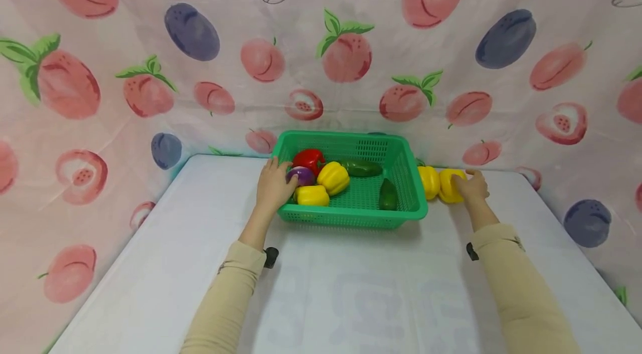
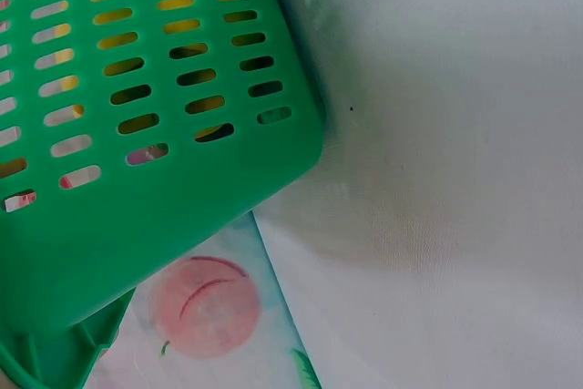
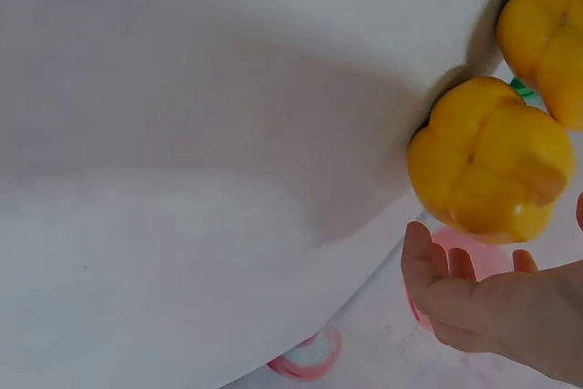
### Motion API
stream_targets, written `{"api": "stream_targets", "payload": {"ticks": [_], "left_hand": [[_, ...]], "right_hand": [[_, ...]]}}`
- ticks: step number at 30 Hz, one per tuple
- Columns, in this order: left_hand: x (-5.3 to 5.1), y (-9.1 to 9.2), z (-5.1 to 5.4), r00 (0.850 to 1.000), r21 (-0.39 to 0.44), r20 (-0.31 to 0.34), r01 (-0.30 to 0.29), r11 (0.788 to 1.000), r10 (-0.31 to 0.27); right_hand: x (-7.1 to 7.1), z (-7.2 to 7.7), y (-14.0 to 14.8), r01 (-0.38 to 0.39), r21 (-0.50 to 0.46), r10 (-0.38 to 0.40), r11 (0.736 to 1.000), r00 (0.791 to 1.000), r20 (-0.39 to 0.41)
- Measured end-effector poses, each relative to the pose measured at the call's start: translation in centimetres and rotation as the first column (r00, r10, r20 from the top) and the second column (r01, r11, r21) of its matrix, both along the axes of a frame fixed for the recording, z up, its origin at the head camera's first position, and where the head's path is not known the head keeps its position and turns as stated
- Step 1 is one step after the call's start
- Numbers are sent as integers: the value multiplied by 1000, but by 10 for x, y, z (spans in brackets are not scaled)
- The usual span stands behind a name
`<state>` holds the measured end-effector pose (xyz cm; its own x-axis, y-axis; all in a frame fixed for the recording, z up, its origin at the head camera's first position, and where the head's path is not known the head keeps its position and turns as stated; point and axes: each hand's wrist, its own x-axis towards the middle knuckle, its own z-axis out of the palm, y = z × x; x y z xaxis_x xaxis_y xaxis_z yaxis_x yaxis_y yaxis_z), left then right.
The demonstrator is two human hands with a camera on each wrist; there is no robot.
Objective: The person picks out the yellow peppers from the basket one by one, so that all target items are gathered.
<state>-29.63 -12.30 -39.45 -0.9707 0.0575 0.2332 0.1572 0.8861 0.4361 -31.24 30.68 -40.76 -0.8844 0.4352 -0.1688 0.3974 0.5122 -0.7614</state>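
Note:
In the head view my left hand [image 1: 273, 184] lies over the left rim of the green basket [image 1: 351, 212], fingers spread, thumb beside a purple vegetable [image 1: 303, 176]. The left wrist view shows the slotted outside of the basket [image 2: 164, 198], with the fingers hidden. My right hand [image 1: 471, 188] is at the outer of two yellow peppers [image 1: 449, 187] right of the basket. In the right wrist view, the right hand [image 3: 496, 307] has loosely bent fingers beside this pepper [image 3: 492, 161], a gap showing between; the thumb is mostly out of frame.
Inside the basket are a red pepper [image 1: 309, 160], two yellow peppers [image 1: 333, 178] [image 1: 312, 195] and dark green vegetables [image 1: 361, 168] [image 1: 388, 194]. Another yellow pepper [image 1: 429, 182] sits against its right side. Behind the white table [image 1: 351, 287] hangs a fruit-patterned cloth [image 1: 301, 30].

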Motion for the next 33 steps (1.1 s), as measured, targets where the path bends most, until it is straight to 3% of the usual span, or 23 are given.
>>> {"api": "stream_targets", "payload": {"ticks": [4,9,14,19,25,33], "left_hand": [[1,0,-1,1000,-2,2,-2,1000,2],[1,0,0,1000,3,12,-7,1000,7],[1,0,-1,1000,9,2,-10,1000,10],[1,1,-2,1000,11,-5,-7,1000,7],[1,1,-2,1000,-8,-6,-8,1000,8],[1,1,0,1000,-9,-4,-4,1000,4]], "right_hand": [[-1,3,0,33,15,-32,999,999,-29],[-1,9,-1,69,-40,-72,997,995,-71],[1,14,-2,62,-72,-68,995,994,-88],[3,17,-4,34,-16,-36,999,989,-142],[3,26,-13,-8,20,13,1000,968,-252],[3,37,-29,-79,53,90,995,961,-261]]}}
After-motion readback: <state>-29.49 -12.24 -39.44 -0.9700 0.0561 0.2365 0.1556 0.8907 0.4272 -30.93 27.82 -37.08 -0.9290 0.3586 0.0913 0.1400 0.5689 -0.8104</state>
